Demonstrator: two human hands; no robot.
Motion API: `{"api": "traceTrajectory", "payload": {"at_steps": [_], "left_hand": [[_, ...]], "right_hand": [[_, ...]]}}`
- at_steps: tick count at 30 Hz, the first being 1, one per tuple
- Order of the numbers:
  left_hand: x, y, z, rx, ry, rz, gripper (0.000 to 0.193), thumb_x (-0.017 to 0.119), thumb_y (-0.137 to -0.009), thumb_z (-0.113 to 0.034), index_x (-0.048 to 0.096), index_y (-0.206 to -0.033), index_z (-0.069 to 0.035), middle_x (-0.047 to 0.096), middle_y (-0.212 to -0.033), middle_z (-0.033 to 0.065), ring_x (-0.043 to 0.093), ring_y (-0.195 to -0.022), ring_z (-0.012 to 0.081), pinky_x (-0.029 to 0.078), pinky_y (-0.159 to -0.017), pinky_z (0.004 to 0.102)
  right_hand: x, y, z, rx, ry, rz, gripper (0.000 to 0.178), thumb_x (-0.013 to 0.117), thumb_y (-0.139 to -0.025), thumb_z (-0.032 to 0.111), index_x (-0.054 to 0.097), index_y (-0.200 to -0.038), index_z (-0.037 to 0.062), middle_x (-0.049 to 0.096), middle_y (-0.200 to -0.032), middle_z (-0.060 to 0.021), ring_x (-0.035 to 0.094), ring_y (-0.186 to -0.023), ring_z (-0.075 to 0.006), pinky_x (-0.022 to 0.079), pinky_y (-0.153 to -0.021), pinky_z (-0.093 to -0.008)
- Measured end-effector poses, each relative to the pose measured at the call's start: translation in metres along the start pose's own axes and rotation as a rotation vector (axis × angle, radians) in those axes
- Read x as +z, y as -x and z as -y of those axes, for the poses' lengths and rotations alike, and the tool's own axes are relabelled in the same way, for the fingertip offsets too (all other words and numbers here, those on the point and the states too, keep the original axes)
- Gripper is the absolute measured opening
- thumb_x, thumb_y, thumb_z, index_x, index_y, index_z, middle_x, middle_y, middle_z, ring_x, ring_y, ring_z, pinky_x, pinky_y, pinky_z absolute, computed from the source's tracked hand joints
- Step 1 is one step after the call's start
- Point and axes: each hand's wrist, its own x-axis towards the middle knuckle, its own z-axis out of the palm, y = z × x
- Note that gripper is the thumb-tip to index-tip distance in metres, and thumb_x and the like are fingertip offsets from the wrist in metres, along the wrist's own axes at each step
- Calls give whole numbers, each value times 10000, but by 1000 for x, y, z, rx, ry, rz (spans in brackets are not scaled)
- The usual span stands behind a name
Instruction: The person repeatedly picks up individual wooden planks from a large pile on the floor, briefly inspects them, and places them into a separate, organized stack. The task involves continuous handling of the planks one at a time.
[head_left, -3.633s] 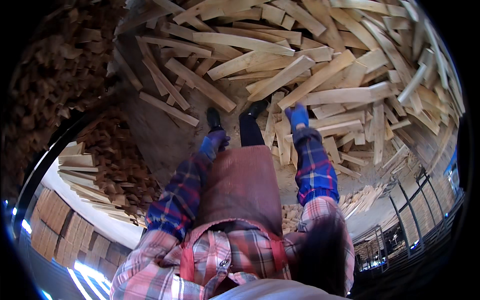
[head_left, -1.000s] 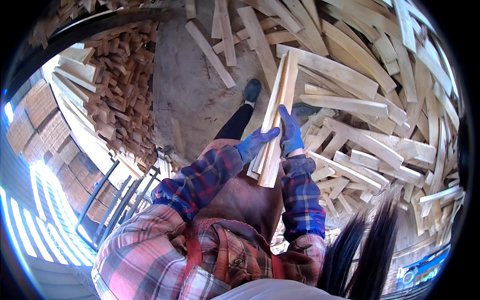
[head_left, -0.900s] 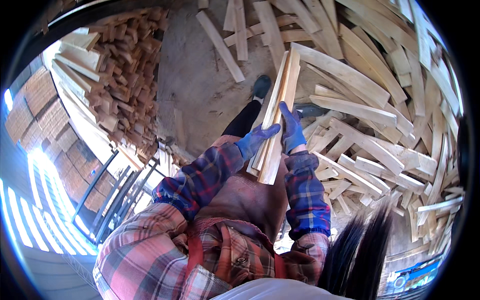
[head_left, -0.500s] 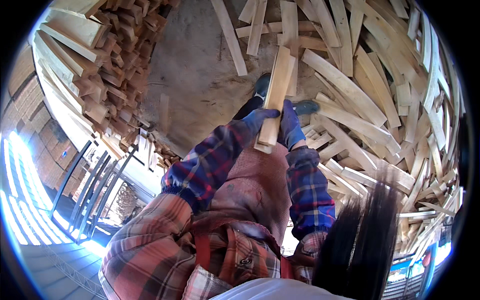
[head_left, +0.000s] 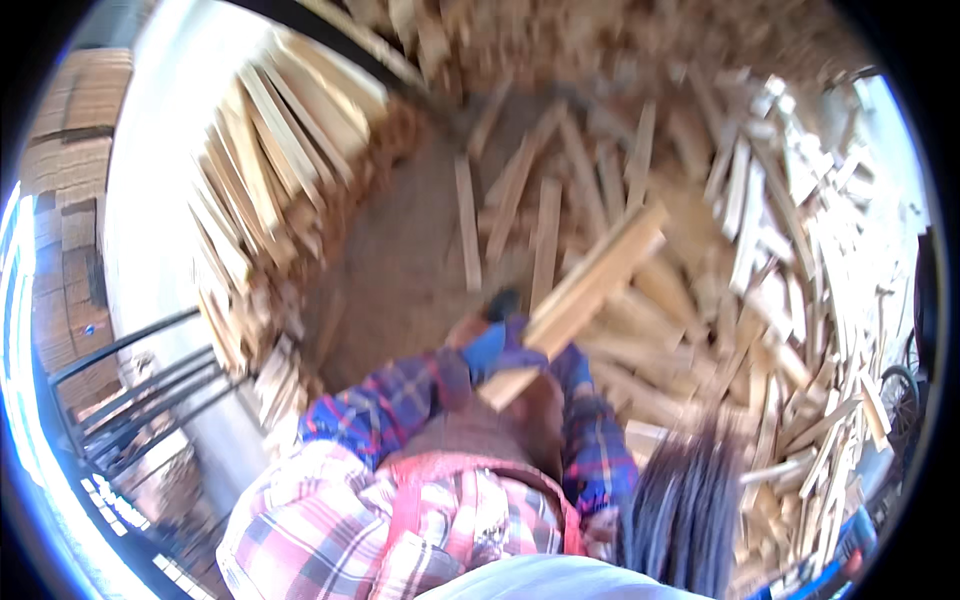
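Observation:
In front of my apron, a short stack of pale wooden slats (head_left: 598, 282) slants up to the right, its near end close to my waist. My left hand (head_left: 497, 347), in a blue glove, is closed around the slats near their lower part. On the other side my right hand (head_left: 568, 366) grips them too, though the wood and motion blur hide most of its fingers. Both forearms wear dark blue plaid sleeve covers.
Loose slats (head_left: 545, 235) lie scattered over the brown floor (head_left: 400, 260) ahead, thickening into a heap (head_left: 790, 330) on the right. Stacked boards (head_left: 265, 150) stand at the left against a pale wall. A dark metal rack (head_left: 140, 380) is at the lower left.
My view has swung, so the floor and piles sit differently and look blurred. The slats, upright before, now tilt to the right in my hands.

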Motion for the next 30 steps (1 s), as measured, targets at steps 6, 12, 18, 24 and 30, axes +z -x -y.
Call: {"api": "traceTrajectory", "payload": {"at_steps": [6, 12, 18, 24, 30], "left_hand": [[-18, 47, -169, 690, 119, -277, 1020, 770, -698, -460, 249, -1437, 12, 402, -1397, 194, 397, -1289, 286, 313, -1075, 390], [-126, 120, -337, 1229, 397, -547, 667, 732, -779, -214, 420, -1349, -60, 597, -1075, 81, 608, -824, 171, 528, -737, 318], [-383, 113, -448, 1259, -249, -915, 635, 723, -757, -341, 509, -1260, -17, 640, -1081, 159, 644, -939, 278, 534, -780, 371], [-414, 23, -488, 425, -734, -1294, 767, 670, -714, -566, 510, -1278, -72, 566, -1226, 211, 548, -1139, 342, 418, -981, 387], [-443, -34, -451, 931, -1104, -1535, 400, 542, -836, -263, 578, -1170, -45, 590, -1112, 181, 560, -984, 298, 449, -856, 377]], "right_hand": [[-167, 19, -31, 607, -931, -244, 362, 523, -869, 428, 573, -1043, 115, 627, -996, -90, 584, -855, -244, 471, -720, -380], [-206, 102, -49, 433, -1027, -379, 505, 532, -856, 436, 498, -1236, 105, 584, -1162, -106, 575, -961, -289, 446, -821, -439], [-113, 177, -85, 594, -876, -556, 428, 575, -819, 420, 559, -1082, 83, 614, -1005, -143, 593, -919, -315, 451, -780, -442], [-74, 196, -162, 494, -21, -569, 349, 644, -768, 412, 618, -837, 71, 617, -782, -189, 603, -717, -349, 489, -623, -447], [74, 180, -78, 782, -1317, -849, 247, 549, -896, 388, 595, -993, 165, 580, -824, -71, 554, -665, -212, 508, -592, -382]]}}
